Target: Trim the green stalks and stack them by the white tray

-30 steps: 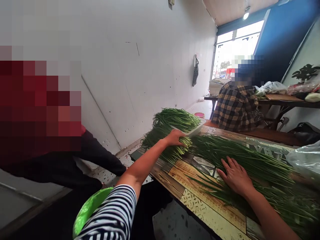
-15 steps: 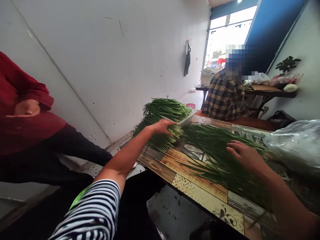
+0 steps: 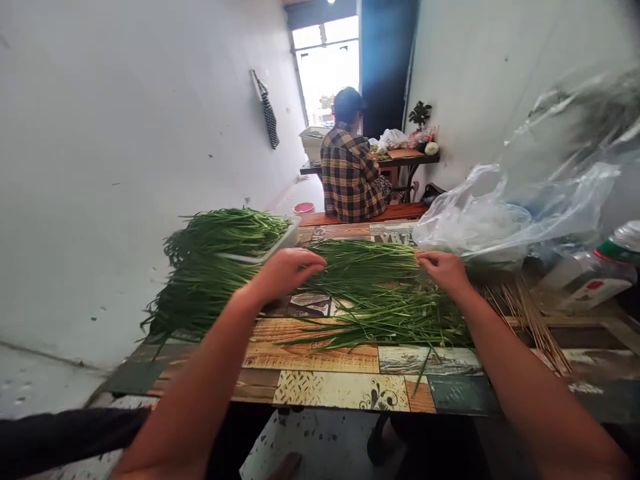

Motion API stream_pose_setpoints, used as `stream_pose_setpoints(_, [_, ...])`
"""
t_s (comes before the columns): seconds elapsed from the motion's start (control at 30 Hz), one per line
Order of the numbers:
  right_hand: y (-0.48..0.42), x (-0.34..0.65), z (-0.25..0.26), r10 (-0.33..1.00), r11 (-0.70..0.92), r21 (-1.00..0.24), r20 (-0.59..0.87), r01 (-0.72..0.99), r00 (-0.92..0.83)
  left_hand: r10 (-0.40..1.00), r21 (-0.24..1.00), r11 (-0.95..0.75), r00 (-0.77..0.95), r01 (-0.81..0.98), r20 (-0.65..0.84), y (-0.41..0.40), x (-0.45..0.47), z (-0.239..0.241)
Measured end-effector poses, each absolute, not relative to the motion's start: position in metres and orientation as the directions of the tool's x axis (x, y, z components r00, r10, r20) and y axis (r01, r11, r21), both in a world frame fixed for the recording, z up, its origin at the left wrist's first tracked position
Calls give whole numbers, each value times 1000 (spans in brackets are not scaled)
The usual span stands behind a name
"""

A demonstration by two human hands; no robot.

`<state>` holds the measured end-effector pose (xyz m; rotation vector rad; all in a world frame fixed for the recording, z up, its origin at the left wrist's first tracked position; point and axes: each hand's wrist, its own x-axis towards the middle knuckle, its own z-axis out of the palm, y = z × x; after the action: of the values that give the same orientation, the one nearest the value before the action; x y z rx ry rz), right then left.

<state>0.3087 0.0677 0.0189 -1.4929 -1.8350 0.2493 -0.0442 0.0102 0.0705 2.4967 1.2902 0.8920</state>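
Long green garlic chives (image 3: 365, 273) lie spread across the patterned table (image 3: 320, 390) between my two hands. My right hand (image 3: 445, 270) pinches the pale root ends of some of them. At their leafy left end is my left hand (image 3: 287, 273), its fingertips drawn together; whether leaves are caught between them I cannot make out. Beside my left hand stands a white tray (image 3: 287, 241) heaped with chives (image 3: 240, 227). Another pile of chives (image 3: 200, 293) lies in front of that tray, partly behind my left forearm.
A clear plastic bag (image 3: 480, 220), a plastic bottle (image 3: 615, 267) and thin wooden sticks (image 3: 537, 320) lie at the right. Beyond the table, a person in a checked shirt (image 3: 350, 177) sits on a red bench (image 3: 405, 212). A white wall (image 3: 150, 133) runs along the left.
My view has turned right. My left hand has left the chive pile by the tray for the spread chives' leafy end. My right hand has closed at their root ends.
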Motion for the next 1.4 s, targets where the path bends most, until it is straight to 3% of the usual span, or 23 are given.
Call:
stream_pose_setpoints(0.1, [66, 307, 18, 897, 329, -525, 433, 785, -87, 759, 466, -650, 532, 600, 375, 9, 6, 41])
stream_pose_setpoints(0.17, [63, 307, 19, 919, 344, -489, 350, 802, -180, 733, 462, -678, 576, 572, 363, 10, 30, 22])
stream_pose_setpoints(0.33, [59, 312, 4, 899, 432, -329, 232, 840, -371, 763, 418, -646, 523, 639, 379, 17, 60, -14])
stream_pose_setpoints(0.47, [58, 315, -14, 878, 475, -326, 230, 817, -419, 810, 406, -583, 467, 703, 354, 11, 73, -32])
stream_pose_setpoints(0.67, [56, 316, -17, 862, 507, -309, 155, 805, -483, 822, 353, -560, 452, 749, 347, -1, 83, -30])
stream_pose_setpoints(0.83, [50, 320, -8, 835, 529, -378, 71, 760, -546, 832, 324, -536, 421, 780, 362, -8, 86, -24])
stream_pose_setpoints(1.0, [33, 315, 9, 792, 582, -256, -35, 772, -609, 836, 348, -534, 419, 771, 354, -8, 83, -15])
stream_pose_setpoints(1.2, [22, 304, 16, 843, 478, -237, -147, 846, -517, 901, 311, -433, 411, 846, 136, -1, 69, -13])
stream_pose_setpoints(1.3, [21, 301, 14, 811, 550, -164, -130, 819, -571, 884, 244, -465, 462, 851, 71, 2, 67, -14])
stream_pose_setpoints(1.4, [20, 298, 13, 816, 558, -172, -68, 812, -575, 875, 225, -480, 483, 848, 45, 4, 70, -7])
